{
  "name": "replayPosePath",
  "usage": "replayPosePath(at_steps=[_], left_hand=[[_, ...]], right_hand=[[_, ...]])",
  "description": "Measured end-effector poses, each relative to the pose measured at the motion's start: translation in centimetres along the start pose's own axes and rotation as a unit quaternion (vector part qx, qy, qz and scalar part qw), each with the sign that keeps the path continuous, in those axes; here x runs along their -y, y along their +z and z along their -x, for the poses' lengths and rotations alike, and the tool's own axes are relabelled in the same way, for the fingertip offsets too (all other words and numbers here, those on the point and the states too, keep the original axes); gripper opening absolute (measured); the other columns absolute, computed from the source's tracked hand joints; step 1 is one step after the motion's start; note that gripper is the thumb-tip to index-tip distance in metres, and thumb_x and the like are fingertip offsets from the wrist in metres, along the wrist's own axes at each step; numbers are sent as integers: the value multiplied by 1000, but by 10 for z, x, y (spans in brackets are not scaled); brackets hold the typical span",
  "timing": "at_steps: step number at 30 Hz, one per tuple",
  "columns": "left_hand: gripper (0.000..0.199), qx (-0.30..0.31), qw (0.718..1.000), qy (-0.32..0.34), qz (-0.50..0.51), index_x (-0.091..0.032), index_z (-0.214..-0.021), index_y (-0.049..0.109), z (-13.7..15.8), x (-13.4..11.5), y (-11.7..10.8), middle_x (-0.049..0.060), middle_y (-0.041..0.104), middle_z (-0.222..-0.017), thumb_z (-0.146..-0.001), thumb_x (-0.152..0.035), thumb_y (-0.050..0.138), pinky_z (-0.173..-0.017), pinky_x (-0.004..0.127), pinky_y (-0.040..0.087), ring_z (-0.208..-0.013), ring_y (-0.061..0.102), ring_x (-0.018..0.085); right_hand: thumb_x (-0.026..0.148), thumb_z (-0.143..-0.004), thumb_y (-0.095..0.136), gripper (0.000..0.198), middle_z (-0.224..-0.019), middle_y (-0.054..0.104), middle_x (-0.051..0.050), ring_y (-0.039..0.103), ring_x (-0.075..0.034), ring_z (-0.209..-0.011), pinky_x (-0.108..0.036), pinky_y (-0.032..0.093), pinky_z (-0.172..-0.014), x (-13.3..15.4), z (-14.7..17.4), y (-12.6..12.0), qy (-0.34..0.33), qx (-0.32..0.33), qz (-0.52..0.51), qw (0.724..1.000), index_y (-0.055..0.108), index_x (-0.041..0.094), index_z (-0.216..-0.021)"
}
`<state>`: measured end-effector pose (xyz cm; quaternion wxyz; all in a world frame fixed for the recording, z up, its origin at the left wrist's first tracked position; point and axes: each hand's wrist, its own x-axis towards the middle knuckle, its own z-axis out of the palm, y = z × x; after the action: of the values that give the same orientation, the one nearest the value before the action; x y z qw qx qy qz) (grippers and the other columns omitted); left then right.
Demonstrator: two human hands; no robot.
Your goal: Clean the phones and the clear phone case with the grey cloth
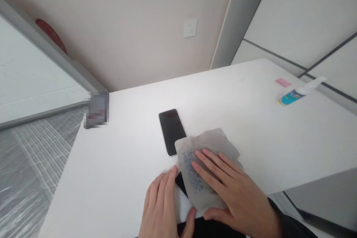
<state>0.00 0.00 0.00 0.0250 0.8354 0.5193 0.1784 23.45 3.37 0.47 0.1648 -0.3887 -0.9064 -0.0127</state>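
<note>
At five o'clock, the spread right hand (pixel 237 191) seems to steady a grey printed sheet (pixel 198 187) beside the close-fingered left hand (pixel 161 206); sliding it would need even pressure.

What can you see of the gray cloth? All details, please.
The gray cloth looks like thin, soft fabric, with small blue print, too blurred to read, along its left part. It lies spread out, with a rounded far left corner and an uneven, rumpled far right edge. The right hand lies palm down on it, fingers spread. Its far left corner overlaps the phone; its left edge covers part of a dark item. Whether the left thumb touches it is unclear.
</note>
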Motion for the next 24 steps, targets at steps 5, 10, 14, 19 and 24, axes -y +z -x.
replayPosePath(at_steps=[5, 10, 14, 19, 24], left_hand=[[101, -8, 998, 44, -39, -2, -158, 23, -11, -11, 2, 22, 70, -134, -86, -57, 68, -91, 47, 60, -115, 69, 36], [120, -4, 999, 37, -34, -2, -164, 10, -10, -10, 5, 20, 72, -129, -72, -44, 75, -87, 48, 61, -106, 71, 36], [117, 20, 999, 1, 28, -9, -166, 2, -1, -7, 8, 18, 71, -131, -77, -36, 73, -90, 45, 63, -109, 72, 33], [119, 41, 993, -75, 81, -15, -167, -3, 13, -5, 13, 22, 47, -162, -76, -23, 74, -102, 43, 61, -139, 59, 36], [121, 28, 993, -78, 85, -16, -167, -5, 13, -6, 15, 24, 42, -164, -79, -27, 77, -101, 44, 62, -139, 59, 37]], right_hand=[[83, -96, 39, 96, -162, 45, -15, 45, -32, -149, -49, 42, -112, 6, -1, -1, -8, -9, 22, 1000, 44, 11, -158], [78, -100, 39, 86, -162, 47, -8, 47, -25, -148, -39, 40, -117, 5, 0, -7, -82, 39, -1, 996, 43, 15, -159], [76, -101, 39, 85, -161, 48, -9, 49, -26, -147, -40, 40, -118, -9, 4, -8, -31, 23, -3, 999, 44, 14, -159], [63, -107, 42, 67, -158, 53, -6, 52, -25, -144, -40, 45, -115, 4, 2, -2, -50, -12, 5, 999, 52, 15, -152], [67, -105, 45, 74, -160, 50, -9, 49, -25, -146, -40, 45, -117, 14, -3, -2, -29, 14, -33, 999, 48, 12, -155]])
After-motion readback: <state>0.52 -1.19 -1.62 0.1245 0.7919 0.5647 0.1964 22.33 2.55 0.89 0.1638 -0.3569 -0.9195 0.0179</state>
